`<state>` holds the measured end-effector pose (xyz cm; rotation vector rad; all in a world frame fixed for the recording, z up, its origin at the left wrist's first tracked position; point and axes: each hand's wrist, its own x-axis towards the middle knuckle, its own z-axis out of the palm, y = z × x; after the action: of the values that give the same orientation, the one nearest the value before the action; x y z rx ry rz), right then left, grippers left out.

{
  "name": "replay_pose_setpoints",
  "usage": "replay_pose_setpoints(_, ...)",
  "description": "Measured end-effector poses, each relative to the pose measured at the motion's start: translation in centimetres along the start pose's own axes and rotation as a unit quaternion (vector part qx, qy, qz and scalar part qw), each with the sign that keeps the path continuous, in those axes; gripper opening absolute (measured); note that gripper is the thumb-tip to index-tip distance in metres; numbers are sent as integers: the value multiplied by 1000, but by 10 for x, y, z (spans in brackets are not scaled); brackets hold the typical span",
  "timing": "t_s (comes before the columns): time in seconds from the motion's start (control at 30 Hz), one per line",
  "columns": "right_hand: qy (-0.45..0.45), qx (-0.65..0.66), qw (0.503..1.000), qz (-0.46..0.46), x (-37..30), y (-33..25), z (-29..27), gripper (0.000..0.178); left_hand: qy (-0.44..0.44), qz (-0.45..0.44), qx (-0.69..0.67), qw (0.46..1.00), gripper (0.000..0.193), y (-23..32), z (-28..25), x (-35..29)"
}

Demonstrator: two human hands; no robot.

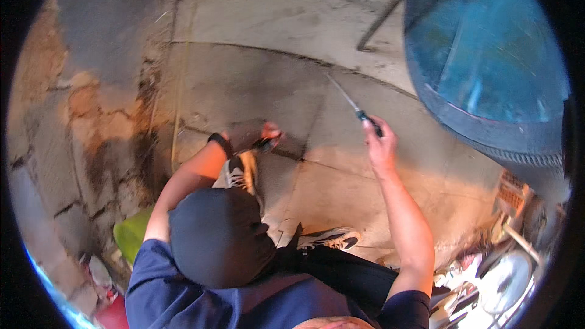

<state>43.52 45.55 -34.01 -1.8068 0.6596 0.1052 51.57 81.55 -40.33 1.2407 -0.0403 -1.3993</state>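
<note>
My right hand [381,146] is closed round the dark handle of a screwdriver [345,94]. Its long thin metal shaft points up and to the left, over the floor. My left hand [268,135], with a black band [220,142] at the wrist, is just beyond my left shoe [242,173]. Its fingers are curled in shadow around a small dark thing that is too blurred to name. The two hands are well apart, and the screwdriver tip touches nothing I can see.
Concrete slabs [341,176] with cracks and seams form the floor. A large blue round object [487,55] with a dark ribbed rim is at the upper right, beside dark metal legs [381,21]. An orange brick-like block [510,194] and clutter lie lower right; green fabric [131,236] is at left.
</note>
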Motion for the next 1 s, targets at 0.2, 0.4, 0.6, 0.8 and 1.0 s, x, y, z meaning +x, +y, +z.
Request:
replay_pose_setpoints(0.2, -98, 7, 995, 4, -20, 5, 4, 29, 99, 107, -45, 988, 30, 17, -28, -21)
replay_pose_setpoints(0.4, -156, -62, 985, -32, -35, -5, 27, 30, 286, 164, -179, 927, 41, 26, -82, -73)
replay_pose_setpoints(0.6, -242, -145, 955, -95, -38, -18, 7, 25, 269, 141, -256, 918, 38, 9, -88, -83)
replay_pose_setpoints(0.8, -271, -170, 946, -53, -46, -8, -24, 23, 191, 85, -242, 948, 33, 2, -70, -75)
replay_pose_setpoints(1.0, -312, -179, 932, -46, -54, -2, -28, 22, 195, 99, -132, 967, 32, 27, -38, -78)
